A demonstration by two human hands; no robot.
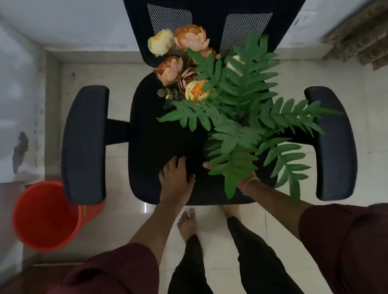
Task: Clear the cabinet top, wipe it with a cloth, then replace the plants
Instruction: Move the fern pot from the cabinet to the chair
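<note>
item: fern plant [239, 108], on the black chair seat [154, 139], right side; flower arrangement [191, 39] just behind it by the backrest. likely artificial, so light; fronds soft and springy, poor to pull on. take it low, at the dark pot under the leaves. left hand [176, 179]: flat on the seat, fingers spread, holding nothing. right hand [213, 167]: under the fronds at the base; grip cannot be told.

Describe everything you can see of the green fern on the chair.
The fern has long green fronds with lobed leaflets, smooth, possibly artificial, fanning out from one centre. It is upright over the black chair seat, right of middle, its pot hidden by leaves. Fronds overlap the orange flowers behind. The right hand reaches under its near fronds; grip hidden.
</note>
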